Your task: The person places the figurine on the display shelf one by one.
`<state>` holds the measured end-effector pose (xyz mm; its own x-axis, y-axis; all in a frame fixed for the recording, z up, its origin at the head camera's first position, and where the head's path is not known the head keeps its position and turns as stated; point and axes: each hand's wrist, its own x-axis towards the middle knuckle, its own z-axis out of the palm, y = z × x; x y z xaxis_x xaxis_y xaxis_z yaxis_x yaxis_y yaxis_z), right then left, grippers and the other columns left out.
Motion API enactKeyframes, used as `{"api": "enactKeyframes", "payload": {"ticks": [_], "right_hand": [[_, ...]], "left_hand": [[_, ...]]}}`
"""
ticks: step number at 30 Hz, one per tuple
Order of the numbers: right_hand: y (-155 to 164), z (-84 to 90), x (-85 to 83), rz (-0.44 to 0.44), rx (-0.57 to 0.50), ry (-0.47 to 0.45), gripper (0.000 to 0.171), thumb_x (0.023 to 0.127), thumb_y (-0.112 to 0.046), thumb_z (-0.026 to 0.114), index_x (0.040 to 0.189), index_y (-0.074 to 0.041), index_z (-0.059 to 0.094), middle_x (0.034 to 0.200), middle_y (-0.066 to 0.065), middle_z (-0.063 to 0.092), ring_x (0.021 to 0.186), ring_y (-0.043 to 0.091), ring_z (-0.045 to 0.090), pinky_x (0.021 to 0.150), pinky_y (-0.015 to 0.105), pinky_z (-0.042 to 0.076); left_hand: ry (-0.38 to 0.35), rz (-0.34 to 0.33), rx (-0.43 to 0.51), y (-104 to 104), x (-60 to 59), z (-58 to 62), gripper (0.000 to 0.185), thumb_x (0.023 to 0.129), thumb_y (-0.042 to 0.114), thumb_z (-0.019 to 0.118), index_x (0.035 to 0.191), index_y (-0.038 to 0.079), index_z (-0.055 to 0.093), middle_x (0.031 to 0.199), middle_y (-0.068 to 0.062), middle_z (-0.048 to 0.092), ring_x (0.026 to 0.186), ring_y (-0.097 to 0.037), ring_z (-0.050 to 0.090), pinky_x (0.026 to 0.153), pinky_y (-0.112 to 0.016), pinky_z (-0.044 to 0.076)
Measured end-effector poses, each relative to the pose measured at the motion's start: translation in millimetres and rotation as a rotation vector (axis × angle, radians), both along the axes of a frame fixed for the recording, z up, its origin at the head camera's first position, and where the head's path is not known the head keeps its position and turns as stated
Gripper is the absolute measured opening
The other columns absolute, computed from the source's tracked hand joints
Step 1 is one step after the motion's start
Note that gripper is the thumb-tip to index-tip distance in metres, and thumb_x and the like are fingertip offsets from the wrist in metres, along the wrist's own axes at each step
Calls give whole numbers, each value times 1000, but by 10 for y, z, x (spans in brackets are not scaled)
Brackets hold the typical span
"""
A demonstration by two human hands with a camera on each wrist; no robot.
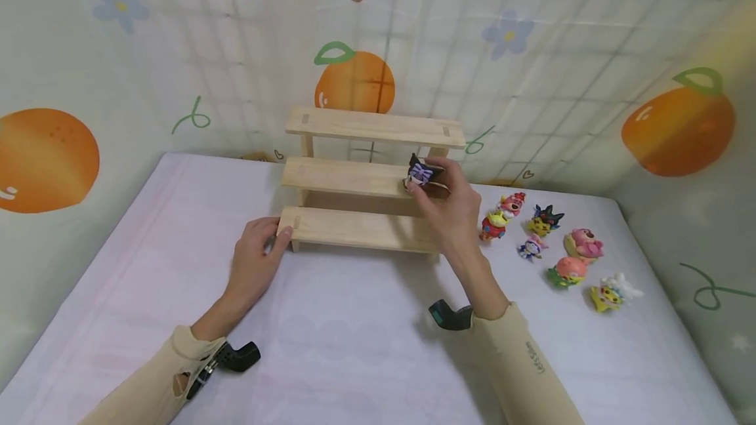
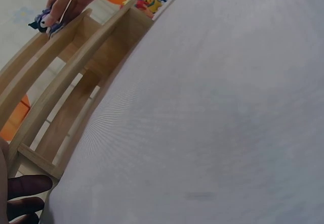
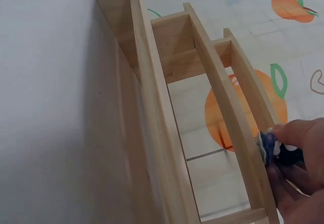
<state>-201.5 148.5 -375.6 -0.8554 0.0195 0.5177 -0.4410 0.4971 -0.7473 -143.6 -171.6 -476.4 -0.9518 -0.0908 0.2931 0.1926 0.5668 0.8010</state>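
The right hand is pinching a little toy figure with a dark body and a purple-and-white bow. The fingertips are closing on it from the sides and top. The toy is sitting right at the right end of the middle step of a small wooden step shelf, and the grip is wrapping round it while it is touching the wood.

The toy is looking small, hard and light, like plastic. It is likely not bending at all, and it could be a bit slippery because it is smooth. It is having small pointy bits on top that might snap, so the round body looks like the best place for holding it. It might tip over easily on the thin step.

The left hand is resting on the desk with its fingers on the left end of the bottom step, lightly curling round the corner and holding the shelf steady.

More toy figures are lying in a bunch on the desk, to the right of the shelf and well apart from both hands. A wall cloth with oranges and flowers is hanging behind.
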Motion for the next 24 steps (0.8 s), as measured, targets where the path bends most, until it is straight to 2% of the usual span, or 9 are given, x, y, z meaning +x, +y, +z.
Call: {"api": "enactKeyframes", "payload": {"ticks": [8,15,24], "right_hand": [[-4,-36,-22,26,-35,-9,51,91,-7,83,135,-4,59,120,15,76,107,24,74,94,37,61],[-15,-72,-1,-67,49,19,53,87,-17,88,131,-4,62,115,11,76,104,25,74,93,39,60],[-47,-75,1,-74,40,30,49,87,-16,88,126,-2,63,113,14,76,100,26,73,90,37,59]], "left_hand": [[-17,-3,-5,-1,0,18,38,108,34,60,107,0,76,136,-15,67,136,-32,53,116,-54,40],[-30,-6,-7,0,-3,17,40,108,36,59,108,0,76,137,-16,66,137,-32,53,116,-55,40],[-9,2,-11,2,0,21,38,108,35,60,108,0,76,135,-15,68,136,-32,54,116,-54,40]]}}
